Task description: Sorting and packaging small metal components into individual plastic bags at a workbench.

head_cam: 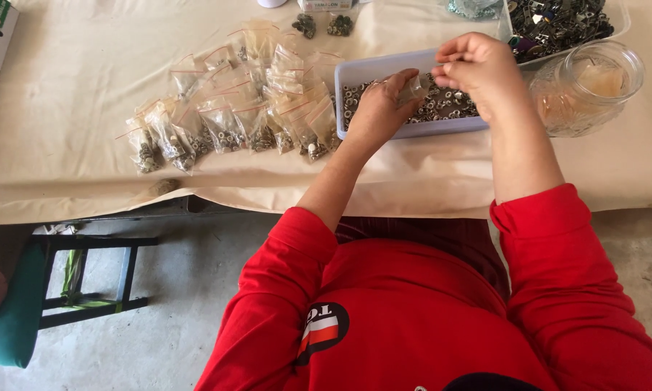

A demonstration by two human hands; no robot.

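1. The left hand (pixel 378 108) grips a small clear plastic bag (pixel 415 88) over the pale blue tray (pixel 355 72) of metal eyelets (pixel 442 107).
2. The right hand (pixel 478 69) is closed, its fingertips pinched just above the bag's mouth.
3. Filled zip bags (pixel 232 116) lie heaped left of the tray; a glass jar (pixel 590 87) stands on its right.

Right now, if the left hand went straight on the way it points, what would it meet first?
Probably the right hand. The left hand holds a small clear bag above the tray of metal rings, pointing up-right towards it. Depth is unclear.
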